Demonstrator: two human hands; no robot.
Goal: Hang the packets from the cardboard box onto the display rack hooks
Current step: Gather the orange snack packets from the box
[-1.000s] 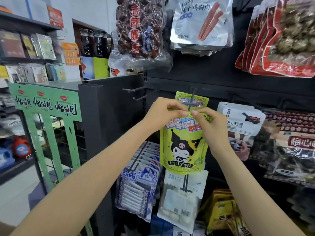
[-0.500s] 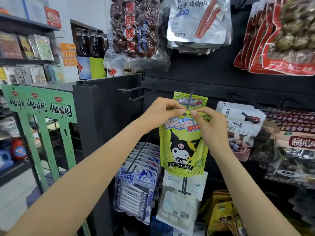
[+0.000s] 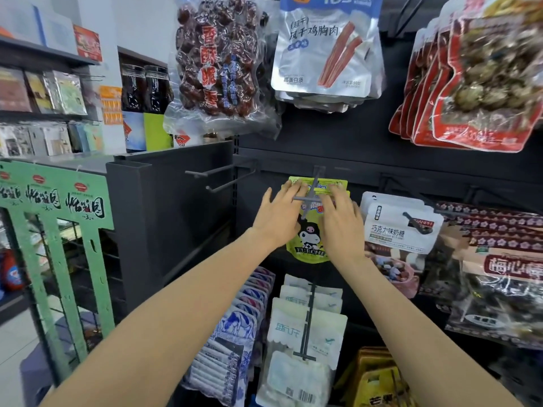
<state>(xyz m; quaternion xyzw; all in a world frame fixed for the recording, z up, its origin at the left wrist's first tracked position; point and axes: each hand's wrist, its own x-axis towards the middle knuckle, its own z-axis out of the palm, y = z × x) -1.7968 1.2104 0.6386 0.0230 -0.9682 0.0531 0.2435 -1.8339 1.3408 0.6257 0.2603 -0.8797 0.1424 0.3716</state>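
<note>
Lime-green foil packet [image 3: 308, 251] printed with a black-and-white cartoon figure; dark grey metal display rack [image 3: 338, 148]; silver pouch [image 3: 323, 54] with orange-red strips; red-edged clear packets [image 3: 484, 98]; pale green cardboard stand [image 3: 58, 201], black lettering.

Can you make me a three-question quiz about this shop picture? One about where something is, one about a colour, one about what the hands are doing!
1. Where is the green packet?
A on its hook
B on the floor
C in a box

2. What colour is the stand on the left?
A red
B green
C blue

3. The left hand and right hand are:
A fists
B flat on the packet
C hanging down

Answers: 1 A, the hook's crossbar sits before it. 2 B, its panels are green. 3 B, straight fingers press the packet.
</note>
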